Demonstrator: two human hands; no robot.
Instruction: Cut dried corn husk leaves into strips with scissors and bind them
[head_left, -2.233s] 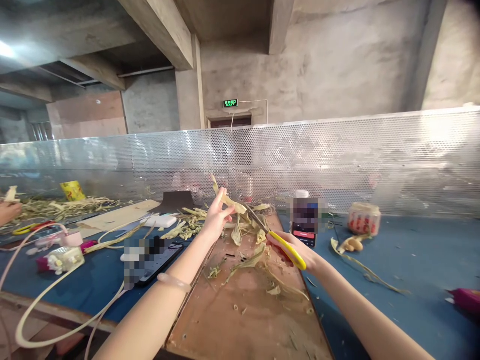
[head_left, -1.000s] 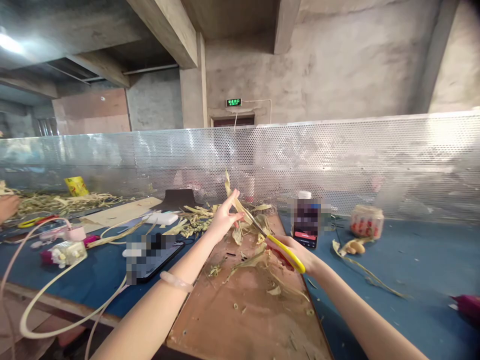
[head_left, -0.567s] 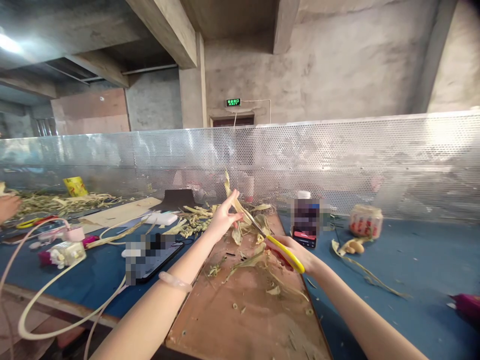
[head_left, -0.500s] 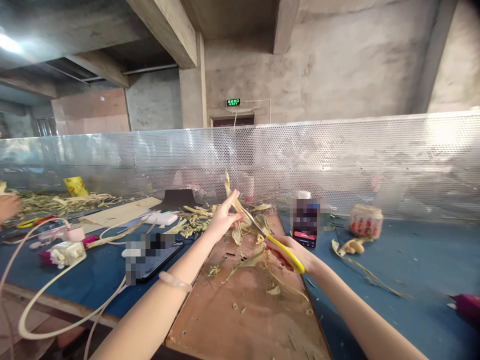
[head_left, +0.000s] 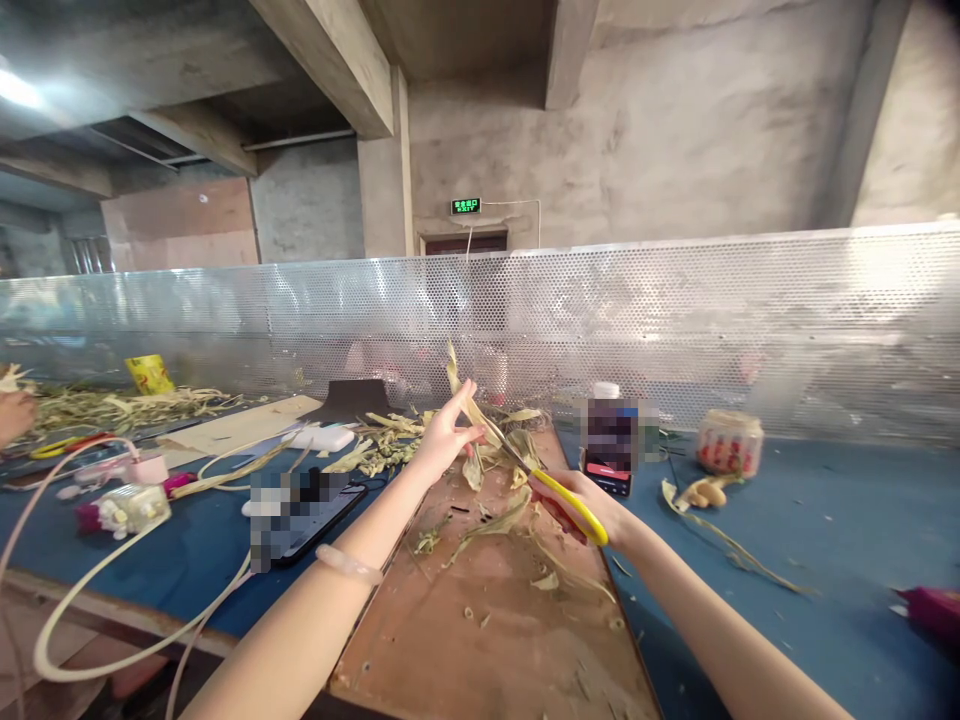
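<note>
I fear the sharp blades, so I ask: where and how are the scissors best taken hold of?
Probably by the yellow handle, coming from the near right, as the right hand does. It is nearest the person, while the narrow blades point away and leftward to the dry leaf in the left hand, so a handle grip should stay behind them.

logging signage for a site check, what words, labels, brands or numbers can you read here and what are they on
"安全出口" on the green-lit exit sign on the wall
"EXIT" on the same sign, below the characters
Red markings on the jar: too blurred to read
Markings on the yellow container: too blurred to read
Phone with a red bar: pixelated, remaining text too small
Phone on the left: pixelated, nothing readable
</note>
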